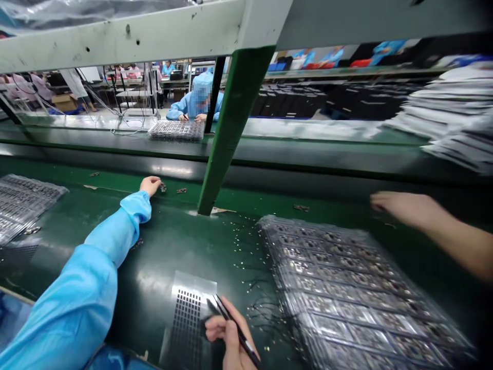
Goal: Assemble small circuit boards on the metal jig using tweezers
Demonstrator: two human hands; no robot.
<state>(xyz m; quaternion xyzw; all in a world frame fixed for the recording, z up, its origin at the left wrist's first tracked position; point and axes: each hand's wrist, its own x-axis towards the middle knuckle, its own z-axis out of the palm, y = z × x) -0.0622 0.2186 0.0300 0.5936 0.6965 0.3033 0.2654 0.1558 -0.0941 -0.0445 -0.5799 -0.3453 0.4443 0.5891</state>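
My left hand (pixel 150 185), in a blue sleeve, reaches to the far side of the green bench. Its fingers are pinched at a small metallic part (pixel 163 188), whose exact kind I cannot make out. My right hand (pixel 233 331) is closed round dark tweezers (pixel 236 326), with the tips pointing up and left. Under those tips lies a clear sheet with rows of small black pads (pixel 187 313). Right of this hand, a stack of clear trays (pixel 339 277) holds many small electronic parts, and thin black leads (pixel 256 288) stick out along its left edge.
A green post (pixel 234 128) rises from the bench. More small parts (pixel 181 190) lie along the green strip. Another person's blurred bare arm (pixel 423 213) reaches in from the right. More trays (pixel 26 203) sit at the left. Opposite works a person in blue (pixel 194 100).
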